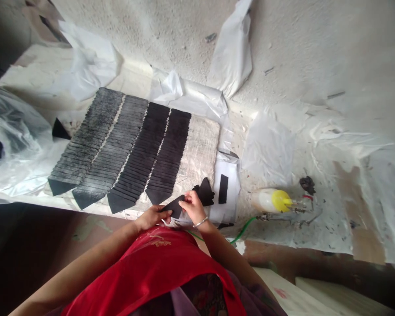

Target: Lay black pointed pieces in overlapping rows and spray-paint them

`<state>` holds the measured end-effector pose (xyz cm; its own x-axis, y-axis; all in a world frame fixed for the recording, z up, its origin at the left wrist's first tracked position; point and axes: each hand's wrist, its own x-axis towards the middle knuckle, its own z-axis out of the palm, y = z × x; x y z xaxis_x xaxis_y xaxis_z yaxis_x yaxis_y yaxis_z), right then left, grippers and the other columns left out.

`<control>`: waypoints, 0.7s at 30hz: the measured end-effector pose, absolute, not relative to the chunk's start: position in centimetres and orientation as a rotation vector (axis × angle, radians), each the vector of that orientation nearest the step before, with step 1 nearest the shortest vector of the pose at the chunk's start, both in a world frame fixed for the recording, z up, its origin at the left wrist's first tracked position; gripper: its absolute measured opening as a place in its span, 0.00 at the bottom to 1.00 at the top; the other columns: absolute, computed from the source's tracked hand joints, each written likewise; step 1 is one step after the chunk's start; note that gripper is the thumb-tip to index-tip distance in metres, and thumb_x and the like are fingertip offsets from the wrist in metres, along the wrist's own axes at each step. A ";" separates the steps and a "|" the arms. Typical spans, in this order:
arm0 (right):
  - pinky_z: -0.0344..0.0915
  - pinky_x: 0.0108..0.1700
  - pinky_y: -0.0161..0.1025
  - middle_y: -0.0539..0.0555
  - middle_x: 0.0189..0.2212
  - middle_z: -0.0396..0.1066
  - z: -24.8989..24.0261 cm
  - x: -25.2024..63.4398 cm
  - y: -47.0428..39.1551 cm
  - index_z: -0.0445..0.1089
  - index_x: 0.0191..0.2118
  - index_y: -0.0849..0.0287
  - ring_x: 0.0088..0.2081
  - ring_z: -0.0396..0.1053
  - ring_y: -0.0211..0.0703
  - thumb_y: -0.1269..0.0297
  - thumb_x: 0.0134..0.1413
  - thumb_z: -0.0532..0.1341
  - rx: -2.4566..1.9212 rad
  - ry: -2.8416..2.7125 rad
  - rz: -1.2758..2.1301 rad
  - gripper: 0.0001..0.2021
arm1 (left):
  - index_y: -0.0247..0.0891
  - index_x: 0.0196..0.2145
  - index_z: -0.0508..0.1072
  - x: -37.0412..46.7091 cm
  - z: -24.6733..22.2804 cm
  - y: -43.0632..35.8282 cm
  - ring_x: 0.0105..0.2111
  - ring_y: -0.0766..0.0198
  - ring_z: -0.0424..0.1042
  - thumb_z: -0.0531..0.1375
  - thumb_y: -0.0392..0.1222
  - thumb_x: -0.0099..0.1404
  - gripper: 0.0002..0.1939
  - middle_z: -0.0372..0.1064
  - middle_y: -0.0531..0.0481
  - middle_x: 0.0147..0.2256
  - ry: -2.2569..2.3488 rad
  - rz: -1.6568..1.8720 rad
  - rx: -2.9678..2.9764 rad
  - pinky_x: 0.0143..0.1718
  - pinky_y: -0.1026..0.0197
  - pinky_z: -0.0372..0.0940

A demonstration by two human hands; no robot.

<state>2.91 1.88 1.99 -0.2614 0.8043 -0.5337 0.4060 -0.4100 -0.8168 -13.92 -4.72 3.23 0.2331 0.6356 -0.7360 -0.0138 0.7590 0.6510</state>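
Between my two hands is a flat black piece (175,207), held just in front of the table edge. My left hand (155,216) pinches its left end, and my right hand (191,205), with a bangle at the wrist, pinches its right end. A small pile of loose black pieces (204,192) lies just beyond my right hand. Farther off, overlapping black pieces (161,153) lie in long rows on a pale cloth-covered board (200,140). The two rows on the left look greyish and dusty; the two on the right are plain black.
A white bottle with a yellow end (272,200) lies to the right, joined to metal fittings and a green hose (245,229). A black strip (223,188) rests on white paper. Clear plastic (23,127) covers something at left. A rough wall (299,52) rises behind the table.
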 end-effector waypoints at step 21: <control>0.58 0.34 0.33 0.54 0.31 0.75 -1.0 -2.9 2.8 0.73 0.34 0.56 0.34 0.71 0.40 0.55 0.58 0.54 -1.770 -2.704 0.993 0.14 | 0.38 0.22 0.70 -19.8 -0.6 -5.1 0.21 0.64 0.69 0.50 0.53 0.61 0.19 0.66 0.52 0.15 2.106 0.282 0.974 0.26 0.66 0.58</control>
<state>-2.88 2.76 -1.03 -0.4313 0.7559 -0.4925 0.8950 0.2897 -0.3392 -19.81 -5.13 -0.59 -0.3998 0.7228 -0.5637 0.5489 0.6813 0.4843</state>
